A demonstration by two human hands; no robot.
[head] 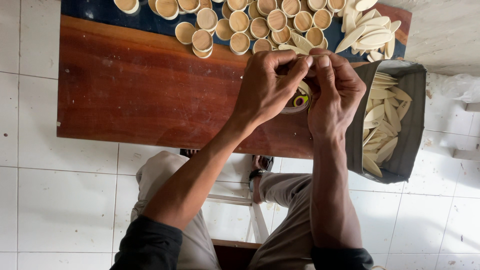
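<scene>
Left hand [267,85] and right hand [335,87] pressed together over the wooden board [140,95], fingertips pinching a thin strip [304,56]; a small tape roll [299,101] sits half hidden under them. Looks like mid-prep of one piece; next needs a steady pinch. Round caps [240,22] along the board's far edge, oval wooden chips [372,30] beside them, bag [412,95] of chips off its right end

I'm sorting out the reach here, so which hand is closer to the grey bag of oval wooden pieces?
The right hand: it sits right beside the grey bag, at its open edge. The left hand is on the far side of the right one, farther from the bag.
</scene>
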